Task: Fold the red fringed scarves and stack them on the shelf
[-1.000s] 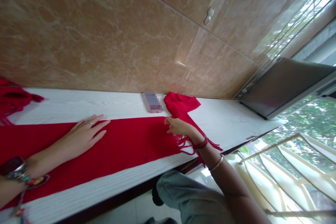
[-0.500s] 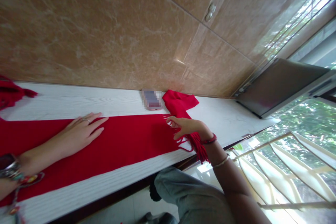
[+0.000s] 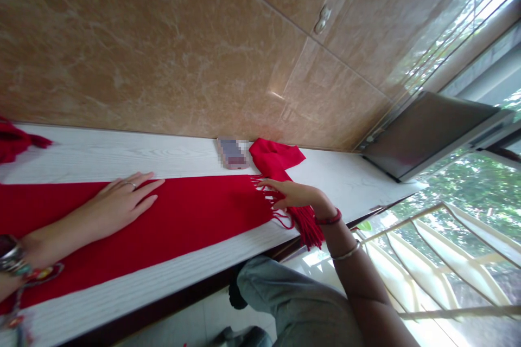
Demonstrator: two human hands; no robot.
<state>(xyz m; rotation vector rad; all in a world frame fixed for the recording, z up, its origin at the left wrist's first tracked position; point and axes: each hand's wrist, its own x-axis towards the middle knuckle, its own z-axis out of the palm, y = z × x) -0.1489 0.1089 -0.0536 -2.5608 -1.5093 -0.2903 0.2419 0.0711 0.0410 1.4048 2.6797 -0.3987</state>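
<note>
A long red fringed scarf [image 3: 203,211] lies spread flat along the white ledge. My left hand [image 3: 124,200] rests palm down on it, fingers stretched and slightly apart, with a ring on one finger. Over the scarf's fringed right end is my right hand [image 3: 295,193], its fingers extended and the thumb apart. Its fingertips are at the fringe strands; whether they press on them I cannot tell. Partly beneath that hand, a folded red cloth [image 3: 274,157] runs from the wall side to the front edge, where its tassels hang over.
A blurred phone [image 3: 233,153] lies near the tiled wall [image 3: 163,54]. Another red bundle [image 3: 14,143] sits at the far left. At the right are a dark panel [image 3: 427,133], a window and a pale railing [image 3: 423,260]. My legs are below the ledge's front edge.
The fingers of my right hand have straightened from a more curled pose over the fringe. My left hand stays flat on the scarf. The whole view has shifted slightly.
</note>
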